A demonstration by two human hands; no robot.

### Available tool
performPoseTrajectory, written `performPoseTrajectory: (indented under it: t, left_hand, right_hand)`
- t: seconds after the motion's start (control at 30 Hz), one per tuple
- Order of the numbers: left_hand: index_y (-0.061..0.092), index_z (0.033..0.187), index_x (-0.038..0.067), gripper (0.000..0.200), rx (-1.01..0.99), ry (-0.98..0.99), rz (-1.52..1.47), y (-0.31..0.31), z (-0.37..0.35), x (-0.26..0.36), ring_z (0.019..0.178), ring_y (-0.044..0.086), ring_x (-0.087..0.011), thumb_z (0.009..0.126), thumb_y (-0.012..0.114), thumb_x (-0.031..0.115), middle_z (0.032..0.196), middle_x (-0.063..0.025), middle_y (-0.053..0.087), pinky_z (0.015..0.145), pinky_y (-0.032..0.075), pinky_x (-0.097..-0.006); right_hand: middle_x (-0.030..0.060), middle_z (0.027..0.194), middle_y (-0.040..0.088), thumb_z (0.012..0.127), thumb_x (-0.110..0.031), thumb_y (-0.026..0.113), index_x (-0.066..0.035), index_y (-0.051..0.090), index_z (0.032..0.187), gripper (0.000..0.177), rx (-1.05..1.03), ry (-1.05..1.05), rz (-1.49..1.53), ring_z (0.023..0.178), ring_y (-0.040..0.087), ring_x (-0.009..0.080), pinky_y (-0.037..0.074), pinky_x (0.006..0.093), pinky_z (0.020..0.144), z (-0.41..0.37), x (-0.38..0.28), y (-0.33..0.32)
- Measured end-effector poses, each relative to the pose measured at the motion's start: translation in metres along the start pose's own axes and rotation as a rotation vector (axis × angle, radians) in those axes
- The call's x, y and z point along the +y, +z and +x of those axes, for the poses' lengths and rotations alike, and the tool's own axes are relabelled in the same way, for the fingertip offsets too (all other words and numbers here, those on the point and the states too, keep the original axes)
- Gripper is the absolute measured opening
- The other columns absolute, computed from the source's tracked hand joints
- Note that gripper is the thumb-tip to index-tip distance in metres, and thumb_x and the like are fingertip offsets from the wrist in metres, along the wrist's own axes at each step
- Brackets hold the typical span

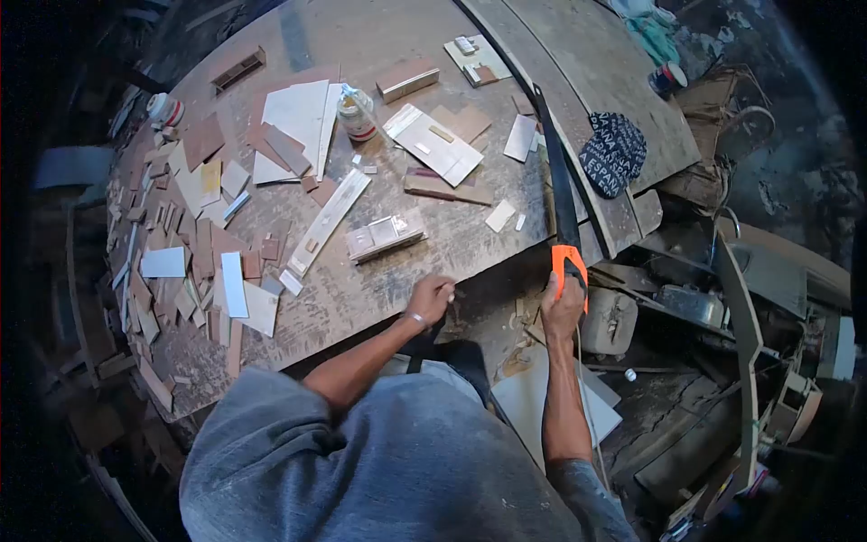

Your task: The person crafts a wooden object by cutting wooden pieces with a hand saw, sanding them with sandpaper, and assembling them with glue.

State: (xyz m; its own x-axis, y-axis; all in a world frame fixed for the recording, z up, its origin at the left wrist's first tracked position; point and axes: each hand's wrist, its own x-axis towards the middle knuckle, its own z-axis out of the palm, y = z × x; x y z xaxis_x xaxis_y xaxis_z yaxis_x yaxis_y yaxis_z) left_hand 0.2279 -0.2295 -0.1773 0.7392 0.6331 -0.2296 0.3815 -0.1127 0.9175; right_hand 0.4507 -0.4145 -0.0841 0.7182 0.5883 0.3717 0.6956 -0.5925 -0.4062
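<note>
1. Where the bench (pixel 379 303) meets the darker gap on its right side, we hold a saw (pixel 559 181) in our right hand (pixel 564 309), its blade pointing away from us.
2. Our right fingers are wrapped around the orange handle (pixel 559 257), pressed together in a closed grip, and the blade runs up beside the black strip. We cannot tell whether it touches the wood.
3. Our left hand (pixel 432 299) is near the front edge of the bench, well apart from the saw. Its fingers curl loosely inward; we cannot tell whether the tips pinch anything. We wear a light band (pixel 417 319) on that wrist.
4. Nearest to that hand on the bench is a small block-like assembly (pixel 386 237), with a long narrow strip (pixel 327 230) to its left.
5. Farther back we see a pale panel (pixel 433 144) with small pieces on it, and a jar (pixel 356 117) beside large pale sheets (pixel 293 122).
6. On the left side, many wooden offcuts (pixel 206 248) are scattered, with 2 pale rectangles among them, and another jar (pixel 165 109) stands behind.
7. Right of the blade, a dark cap (pixel 614 154) with white lettering rests on the boards (pixel 587 81).
</note>
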Motion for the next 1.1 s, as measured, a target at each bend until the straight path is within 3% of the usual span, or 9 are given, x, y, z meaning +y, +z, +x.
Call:
performPoseTrajectory:
  t: [0.07,0.17,0.33,0.57,0.73,0.93,1.03,1.07,1.1]
  left_hand:
    - [0.069,0.121,-0.001,0.024,-0.063,-0.460,-0.430,-0.010,-0.019,0.008,0.077,0.074,-0.0244,0.098,0.065,0.007,0.088,-0.0120,0.072,0.064,0.059,-0.0328]
    - [0.067,0.121,-0.005,0.026,-0.010,-0.585,-0.587,-0.030,-0.029,0.021,0.077,0.075,-0.0194,0.097,0.069,0.006,0.092,-0.0111,0.074,0.061,0.060,-0.0270]
    - [0.066,0.127,-0.003,0.037,0.039,-0.572,-0.577,-0.026,-0.026,0.028,0.075,0.074,-0.0173,0.093,0.075,0.006,0.092,-0.0077,0.074,0.059,0.055,-0.0237]
    - [0.067,0.126,0.000,0.030,0.163,-0.688,-0.695,-0.016,-0.021,0.073,0.067,0.073,-0.0161,0.097,0.066,0.007,0.094,-0.0086,0.073,0.050,0.049,-0.0226]
    - [0.065,0.128,-0.003,0.031,0.274,-0.553,-0.698,0.003,-0.022,0.082,0.067,0.073,-0.0187,0.099,0.065,0.008,0.094,-0.0109,0.072,0.052,0.053,-0.0238]
    - [0.065,0.129,0.001,0.032,0.371,-0.591,-0.820,0.017,-0.017,0.105,0.074,0.074,-0.0190,0.099,0.066,0.012,0.098,-0.0114,0.074,0.059,0.056,-0.0264]
    - [0.067,0.122,0.001,0.028,0.501,-0.606,-0.884,0.026,-0.015,0.114,0.080,0.074,-0.0176,0.098,0.069,0.014,0.097,-0.0104,0.075,0.063,0.055,-0.0266]
    - [0.066,0.121,0.000,0.028,0.525,-0.586,-0.893,0.030,-0.014,0.110,0.080,0.074,-0.0178,0.098,0.069,0.015,0.096,-0.0102,0.075,0.064,0.056,-0.0271]
    - [0.066,0.121,0.000,0.028,0.544,-0.574,-0.883,0.033,-0.013,0.113,0.081,0.074,-0.0178,0.098,0.069,0.015,0.096,-0.0103,0.075,0.065,0.056,-0.0273]
  right_hand:
    - [0.0248,0.076,0.054,0.099,-0.018,0.064,0.002,0.055,0.085,0.026,-0.020,-0.027,-0.006,0.072,0.055,0.0454,0.041,0.0536,0.066,0.018,0.005,0.013]
    - [0.0247,0.078,0.055,0.100,-0.019,0.063,0.002,0.055,0.086,0.026,-0.074,-0.009,-0.026,0.075,0.055,0.0453,0.041,0.0540,0.068,0.034,0.010,0.028]
    - [0.0239,0.079,0.054,0.101,-0.020,0.061,0.002,0.053,0.084,0.028,-0.093,-0.075,-0.039,0.076,0.054,0.0451,0.042,0.0532,0.071,0.063,0.024,0.053]
    - [0.0225,0.085,0.056,0.099,-0.020,0.060,0.001,0.054,0.086,0.025,-0.255,-0.099,-0.064,0.083,0.057,0.0443,0.042,0.0540,0.077,0.092,0.037,0.081]
    - [0.0195,0.096,0.061,0.097,-0.023,0.059,-0.001,0.059,0.093,0.022,-0.375,-0.216,-0.228,0.095,0.062,0.0397,0.043,0.0552,0.082,0.114,0.042,0.099]
    - [0.0192,0.108,0.065,0.096,-0.027,0.059,-0.003,0.067,0.105,0.027,-0.576,-0.134,-0.256,0.103,0.064,0.0369,0.043,0.0553,0.088,0.130,0.046,0.095]
    - [0.0193,0.104,0.069,0.097,-0.030,0.057,-0.002,0.070,0.103,0.031,-0.412,-0.207,-0.139,0.098,0.066,0.0385,0.047,0.0571,0.083,0.132,0.057,0.082]
    - [0.0204,0.111,0.067,0.096,-0.022,0.058,-0.001,0.071,0.102,0.026,-0.493,-0.118,-0.026,0.099,0.065,0.0379,0.045,0.0512,0.090,0.138,0.031,0.047]
    - [0.0199,0.110,0.068,0.096,-0.021,0.059,-0.001,0.071,0.107,0.026,-0.505,-0.175,0.155,0.097,0.066,0.0362,0.047,0.0487,0.089,0.133,0.031,0.046]
